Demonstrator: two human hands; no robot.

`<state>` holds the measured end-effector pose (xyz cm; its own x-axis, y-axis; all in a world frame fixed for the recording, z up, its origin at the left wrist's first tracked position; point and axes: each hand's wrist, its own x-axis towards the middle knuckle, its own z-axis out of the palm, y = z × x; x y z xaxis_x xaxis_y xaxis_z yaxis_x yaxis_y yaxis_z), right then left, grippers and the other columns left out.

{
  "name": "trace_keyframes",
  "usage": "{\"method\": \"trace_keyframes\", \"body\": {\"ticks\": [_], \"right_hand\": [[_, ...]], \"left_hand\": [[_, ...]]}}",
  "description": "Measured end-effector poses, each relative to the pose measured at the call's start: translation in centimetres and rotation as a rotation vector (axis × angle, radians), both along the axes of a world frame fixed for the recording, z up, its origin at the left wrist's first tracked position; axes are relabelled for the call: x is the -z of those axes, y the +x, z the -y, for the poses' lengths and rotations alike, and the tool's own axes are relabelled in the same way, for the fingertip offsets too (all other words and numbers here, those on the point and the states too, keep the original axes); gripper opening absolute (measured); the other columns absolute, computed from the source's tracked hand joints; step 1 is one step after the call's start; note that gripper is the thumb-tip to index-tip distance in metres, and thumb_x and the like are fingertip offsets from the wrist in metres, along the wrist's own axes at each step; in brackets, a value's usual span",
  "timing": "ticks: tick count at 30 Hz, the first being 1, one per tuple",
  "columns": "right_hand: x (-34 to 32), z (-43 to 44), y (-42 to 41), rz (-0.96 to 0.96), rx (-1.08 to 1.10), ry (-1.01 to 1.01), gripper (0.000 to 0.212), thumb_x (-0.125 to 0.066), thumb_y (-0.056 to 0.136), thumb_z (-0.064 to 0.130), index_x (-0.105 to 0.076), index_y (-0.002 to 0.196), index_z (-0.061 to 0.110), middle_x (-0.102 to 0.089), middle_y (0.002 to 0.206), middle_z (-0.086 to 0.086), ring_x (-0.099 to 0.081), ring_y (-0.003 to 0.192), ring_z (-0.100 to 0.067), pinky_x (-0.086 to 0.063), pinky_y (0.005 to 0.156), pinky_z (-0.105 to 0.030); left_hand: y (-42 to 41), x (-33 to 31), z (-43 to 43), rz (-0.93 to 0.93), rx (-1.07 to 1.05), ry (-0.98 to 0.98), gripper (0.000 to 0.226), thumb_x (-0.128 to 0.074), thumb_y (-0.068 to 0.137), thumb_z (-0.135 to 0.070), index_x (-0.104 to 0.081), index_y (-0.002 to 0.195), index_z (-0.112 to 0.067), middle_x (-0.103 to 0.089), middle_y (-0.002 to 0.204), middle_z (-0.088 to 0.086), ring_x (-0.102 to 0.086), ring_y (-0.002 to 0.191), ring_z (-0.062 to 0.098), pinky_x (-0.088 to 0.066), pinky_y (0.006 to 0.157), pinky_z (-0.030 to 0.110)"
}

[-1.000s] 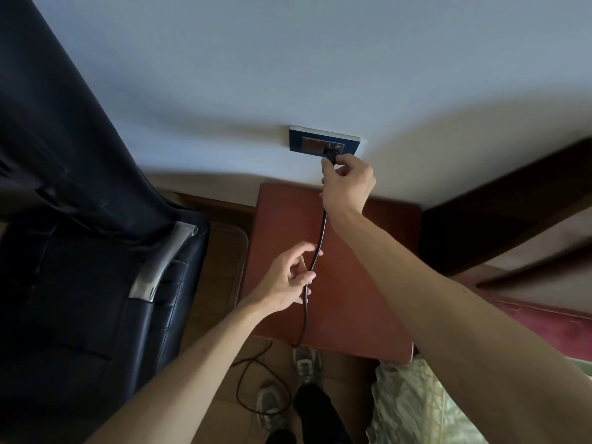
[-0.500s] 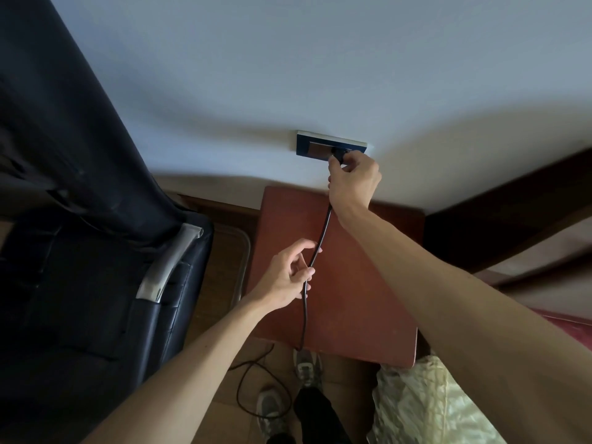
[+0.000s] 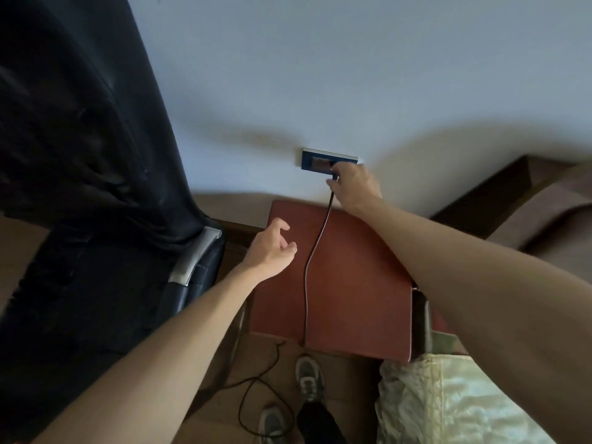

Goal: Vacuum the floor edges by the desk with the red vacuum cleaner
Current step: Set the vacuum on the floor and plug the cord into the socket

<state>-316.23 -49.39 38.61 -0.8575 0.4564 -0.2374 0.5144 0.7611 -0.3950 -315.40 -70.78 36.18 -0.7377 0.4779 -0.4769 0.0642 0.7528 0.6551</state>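
The right grip (image 3: 355,184) is pinching the plug (image 3: 335,176) at the socket (image 3: 315,161), while the left grip (image 3: 269,248) is hovering slack-fingered near the worktop's (image 3: 352,283) left edge, clear of the cord (image 3: 307,274).

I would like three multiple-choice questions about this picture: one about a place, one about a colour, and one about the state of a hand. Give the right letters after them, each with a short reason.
1. Where is the right hand?
A. at the wall socket
B. in a pocket
C. on a door handle

2. What colour is the cord from the socket?
A. white
B. black
C. yellow

3. The left hand
A. grips the cord
B. presses the socket
C. is open and holds nothing

Answers:
1 A: its fingers pinch the plug at the socket.
2 B: it shows as a black line across the red-brown top.
3 C: its fingers are loosely spread, apart from the cord.
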Motion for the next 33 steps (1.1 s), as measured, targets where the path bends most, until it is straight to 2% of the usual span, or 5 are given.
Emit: {"method": "trace_keyframes", "body": {"ticks": [4,8,13,20,33], "right_hand": [[-4.0,0.5,3.1,0.156,-0.292,0.165,0.044,-0.055,0.097,0.042,-0.053,0.129,0.012,-0.061,0.121,-0.013,-0.057,0.114,-0.037,-0.046,0.081,-0.041],[-8.7,2.2,6.3,0.24,-0.411,0.265,0.054,-0.054,0.096,0.05,-0.047,0.133,0.012,-0.056,0.128,-0.012,-0.054,0.119,-0.034,-0.047,0.09,-0.044],[-14.5,5.2,9.9,0.261,-0.421,0.286,0.062,-0.053,0.094,0.055,-0.043,0.139,0.015,-0.055,0.129,-0.01,-0.052,0.12,-0.032,-0.048,0.092,-0.044],[-22.7,10.6,14.2,0.205,-0.456,0.314,0.065,-0.052,0.093,0.058,-0.039,0.143,0.018,-0.053,0.134,-0.009,-0.051,0.123,-0.032,-0.045,0.091,-0.041],[-32.6,17.7,15.6,0.107,-0.591,0.411,0.073,-0.046,0.094,0.063,-0.028,0.152,0.022,-0.048,0.141,-0.007,-0.044,0.131,-0.029,-0.045,0.1,-0.046]], "left_hand": [[-1.1,-3.9,1.6,0.028,0.069,-0.222,0.06,-0.052,0.095,-0.037,-0.032,0.145,-0.01,-0.05,0.14,0.013,-0.05,0.126,0.03,-0.042,0.1,0.036],[-1.0,-8.5,3.9,-0.116,0.163,-0.393,0.072,-0.049,0.095,-0.047,-0.022,0.151,-0.011,-0.032,0.154,0.017,-0.036,0.14,0.036,-0.037,0.11,0.048],[0.8,-14.9,7.2,-0.311,0.249,-0.466,0.064,-0.049,0.095,-0.049,-0.029,0.143,-0.012,-0.042,0.143,0.015,-0.043,0.131,0.035,-0.041,0.105,0.051],[3.6,-24.0,14.2,-0.45,0.324,-0.565,0.066,-0.047,0.094,-0.051,-0.027,0.144,-0.013,-0.039,0.146,0.016,-0.041,0.13,0.036,-0.037,0.105,0.053],[8.7,-33.3,26.6,-0.555,0.078,-0.625,0.075,-0.048,0.095,-0.053,-0.02,0.152,-0.014,-0.039,0.148,0.016,-0.042,0.132,0.037,-0.037,0.107,0.053]]}}
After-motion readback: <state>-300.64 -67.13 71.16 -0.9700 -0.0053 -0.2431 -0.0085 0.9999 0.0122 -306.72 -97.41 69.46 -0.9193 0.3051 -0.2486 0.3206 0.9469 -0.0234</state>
